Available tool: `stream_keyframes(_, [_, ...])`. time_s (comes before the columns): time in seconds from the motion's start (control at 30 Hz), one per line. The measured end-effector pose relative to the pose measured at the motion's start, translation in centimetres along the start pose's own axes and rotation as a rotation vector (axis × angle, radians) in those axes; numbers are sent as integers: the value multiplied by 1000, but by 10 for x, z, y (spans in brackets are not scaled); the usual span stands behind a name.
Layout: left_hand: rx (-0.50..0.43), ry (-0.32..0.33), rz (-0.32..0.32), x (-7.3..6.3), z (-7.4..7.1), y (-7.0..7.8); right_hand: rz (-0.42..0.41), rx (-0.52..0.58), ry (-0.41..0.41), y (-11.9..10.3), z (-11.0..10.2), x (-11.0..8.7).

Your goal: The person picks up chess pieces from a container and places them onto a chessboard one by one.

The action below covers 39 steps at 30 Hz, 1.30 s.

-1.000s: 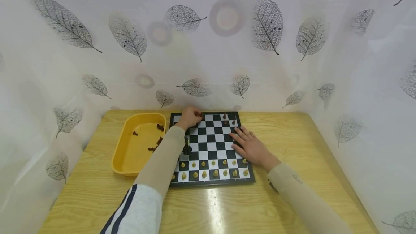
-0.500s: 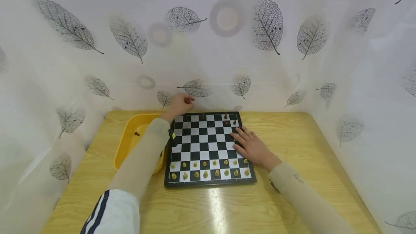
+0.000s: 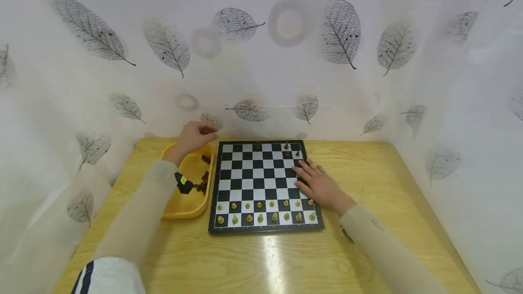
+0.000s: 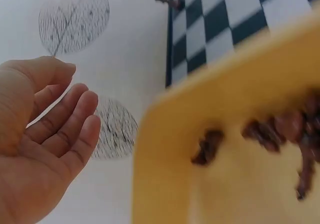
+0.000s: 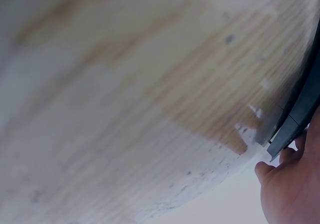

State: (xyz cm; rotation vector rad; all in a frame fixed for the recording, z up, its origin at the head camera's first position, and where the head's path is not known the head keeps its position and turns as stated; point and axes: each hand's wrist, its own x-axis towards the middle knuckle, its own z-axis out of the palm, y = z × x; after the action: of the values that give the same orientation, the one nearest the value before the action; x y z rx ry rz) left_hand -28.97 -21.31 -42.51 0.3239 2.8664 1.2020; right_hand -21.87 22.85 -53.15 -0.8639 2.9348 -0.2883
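Note:
My left hand (image 3: 194,137) hovers over the far end of the yellow tray (image 3: 185,215), its fingers loosely bent. In the left wrist view that hand (image 4: 50,129) holds nothing. Dark brown chess pieces (image 4: 207,147) lie in a heap in the tray. My right hand (image 3: 323,187) rests with fingers spread on the right edge of the chessboard (image 3: 259,185); in the right wrist view only part of it shows beside the board's dark edge (image 5: 295,119). Two rows of yellowish chess pieces (image 3: 260,218) stand at the near side. A few dark pieces (image 3: 286,145) stand along the far side.
The board and tray lie side by side on a wood-grain table (image 3: 351,158). Close behind the table's far edge hangs a pale curtain (image 3: 261,76) printed with grey leaves. It also runs along both sides.
My left hand has let go of a dark piece on the board's far row, then lifted and moved left over the tray. The right hand stays on the board's edge.

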Motion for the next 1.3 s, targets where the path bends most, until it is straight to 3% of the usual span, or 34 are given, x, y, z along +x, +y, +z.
stream_keyframes(0.23, [2,-82,-41,-21,-11,-26,-3,-7,-1,0,1,-1])
stream_keyframes(0.6, [16,-239,-49,-54,-17,-45,-10,-7,18,1,0,0])
stream_keyframes(0.73, [10,-299,-20,-63,-14,-50,-3,7,9,1,0,0])
stream_keyframes(0.9, [-6,-362,-3,-71,-9,-53,1,24,1,1,1,-1])
stream_keyframes(1.3, [-20,-443,21,-79,3,-57,11,30,-5,0,0,-1])
